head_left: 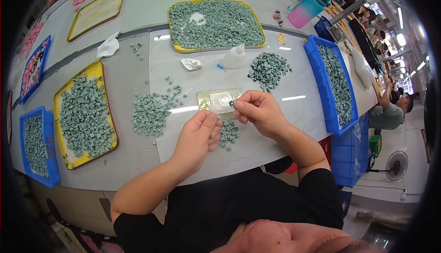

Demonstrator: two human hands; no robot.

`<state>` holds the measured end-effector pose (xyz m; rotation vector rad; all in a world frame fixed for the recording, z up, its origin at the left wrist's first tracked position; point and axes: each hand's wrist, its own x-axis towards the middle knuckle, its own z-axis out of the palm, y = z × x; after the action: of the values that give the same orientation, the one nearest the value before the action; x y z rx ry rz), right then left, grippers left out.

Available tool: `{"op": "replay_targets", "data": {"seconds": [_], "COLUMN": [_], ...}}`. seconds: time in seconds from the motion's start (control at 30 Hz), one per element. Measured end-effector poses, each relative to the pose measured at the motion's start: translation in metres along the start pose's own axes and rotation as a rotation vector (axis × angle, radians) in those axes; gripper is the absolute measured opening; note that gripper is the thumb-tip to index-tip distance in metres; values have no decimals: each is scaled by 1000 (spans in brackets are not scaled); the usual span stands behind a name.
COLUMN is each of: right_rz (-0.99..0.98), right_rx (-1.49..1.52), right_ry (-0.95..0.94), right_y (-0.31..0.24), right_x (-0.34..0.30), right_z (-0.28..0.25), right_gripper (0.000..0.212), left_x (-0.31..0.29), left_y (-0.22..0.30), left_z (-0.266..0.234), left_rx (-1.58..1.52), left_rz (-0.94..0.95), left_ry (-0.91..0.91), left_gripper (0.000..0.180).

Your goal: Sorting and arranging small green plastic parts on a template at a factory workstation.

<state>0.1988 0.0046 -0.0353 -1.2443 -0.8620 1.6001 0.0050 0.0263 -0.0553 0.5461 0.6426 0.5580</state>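
Between thumb and fingertips, my right hand (261,111) pinches a small dark green piece (232,104). Close by on the left, my left hand (198,132) has its fingers curled in with the thumb pressed on them; whether anything is in them is hidden. Just beyond both hands, a yellowish square pad (205,97) lies on the table with a small round whitish dish (223,99) on it. A little heap of grey-green pieces (228,134) sits between my wrists. Larger heaps flank the pad: grey-green pieces (150,114) to the left, darker-looking pieces (269,70) to the right.
A white squeeze bottle (234,56) and crumpled tissue (191,64) stand beyond the pad. Behind them lies a yellow-rimmed tray (178,49) of green pieces. Another yellow tray (59,115) and a blue bin (49,136) are left; a blue bin (317,76) stands right.
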Motion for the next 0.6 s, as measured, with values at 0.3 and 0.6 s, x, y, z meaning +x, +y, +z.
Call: {"op": "replay_targets", "data": {"seconds": [0.3, 0.6], "right_rz": [-876, -1214], "right_rx": [-859, -1059], "right_ry": [32, -63], "right_y": [10, 6], "right_x": [-2, -2], "right_z": [3, 4], "right_gripper": [16, 24], "left_x": [6, 3], "left_y": [0, 0], "left_z": [4, 7], "left_rx": [-141, -108], "left_rz": [-83, -119], "left_ry": [-48, -71], "left_gripper": [23, 29]}}
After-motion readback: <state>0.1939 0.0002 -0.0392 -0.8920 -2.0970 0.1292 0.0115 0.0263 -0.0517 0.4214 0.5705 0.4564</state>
